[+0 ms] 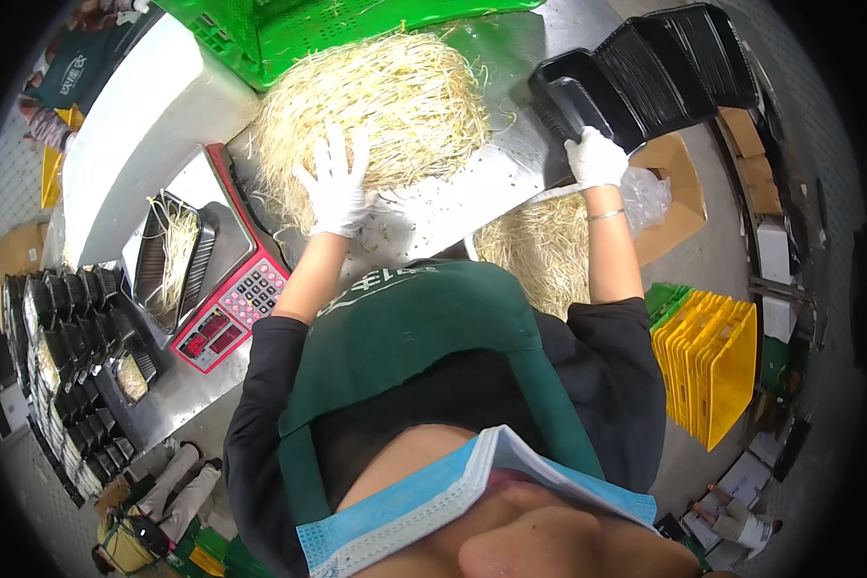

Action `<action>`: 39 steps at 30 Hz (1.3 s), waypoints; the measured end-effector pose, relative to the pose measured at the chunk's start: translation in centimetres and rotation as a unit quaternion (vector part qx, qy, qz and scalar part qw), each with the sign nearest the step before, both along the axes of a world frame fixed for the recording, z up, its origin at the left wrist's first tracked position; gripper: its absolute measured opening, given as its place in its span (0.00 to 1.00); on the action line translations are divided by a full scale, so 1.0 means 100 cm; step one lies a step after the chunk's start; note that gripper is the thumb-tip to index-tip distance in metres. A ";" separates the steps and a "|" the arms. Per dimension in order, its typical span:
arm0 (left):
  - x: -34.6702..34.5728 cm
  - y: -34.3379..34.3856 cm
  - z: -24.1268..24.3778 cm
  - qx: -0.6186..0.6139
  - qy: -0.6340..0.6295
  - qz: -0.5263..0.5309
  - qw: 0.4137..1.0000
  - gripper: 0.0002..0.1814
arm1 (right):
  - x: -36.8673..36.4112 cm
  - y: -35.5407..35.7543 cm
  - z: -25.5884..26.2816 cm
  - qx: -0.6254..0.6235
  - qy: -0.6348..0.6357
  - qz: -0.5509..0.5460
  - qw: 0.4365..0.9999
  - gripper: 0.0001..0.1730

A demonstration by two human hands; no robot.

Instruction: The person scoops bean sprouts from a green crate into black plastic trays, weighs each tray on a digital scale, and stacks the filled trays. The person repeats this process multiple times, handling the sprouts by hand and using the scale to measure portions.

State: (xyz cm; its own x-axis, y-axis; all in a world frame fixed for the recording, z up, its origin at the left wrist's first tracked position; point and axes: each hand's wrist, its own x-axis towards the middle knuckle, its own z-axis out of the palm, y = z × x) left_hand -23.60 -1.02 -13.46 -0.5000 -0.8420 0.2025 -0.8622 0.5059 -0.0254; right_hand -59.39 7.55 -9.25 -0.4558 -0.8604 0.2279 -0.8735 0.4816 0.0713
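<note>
A big heap of bean sprouts [397,108] lies on the metal table. My gloved left hand [336,184] rests with spread fingers on the heap's near left edge. At the right, my gloved right hand [596,157] grips the rim of a black plastic tray [581,94], which lies against stacks of similar trays [654,72]. On the steel pan of a red digital scale [220,336], left of my left hand, stands a black tray [202,249] holding a few sprouts.
A green crate [296,36] stands behind the heap, a white foam block [152,123] to its left. Filled black trays [79,347] are stacked far left. More sprouts [535,246], a cardboard box [679,195] and yellow crates [722,368] are at the right. Other people are in the background.
</note>
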 end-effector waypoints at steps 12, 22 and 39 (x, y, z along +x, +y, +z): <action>0.018 0.027 0.028 0.039 0.215 -0.039 0.975 0.48 | 0.065 -0.161 0.013 -0.159 -0.479 0.240 0.829 0.37; 0.038 -0.059 -0.019 0.091 0.505 0.143 0.846 0.31 | 0.142 -0.113 -0.024 -0.090 -0.576 0.234 0.778 0.44; -0.025 -0.122 0.045 -0.035 -0.005 -0.035 0.999 0.31 | 0.106 -0.086 -0.016 -0.207 -0.343 0.372 0.838 0.48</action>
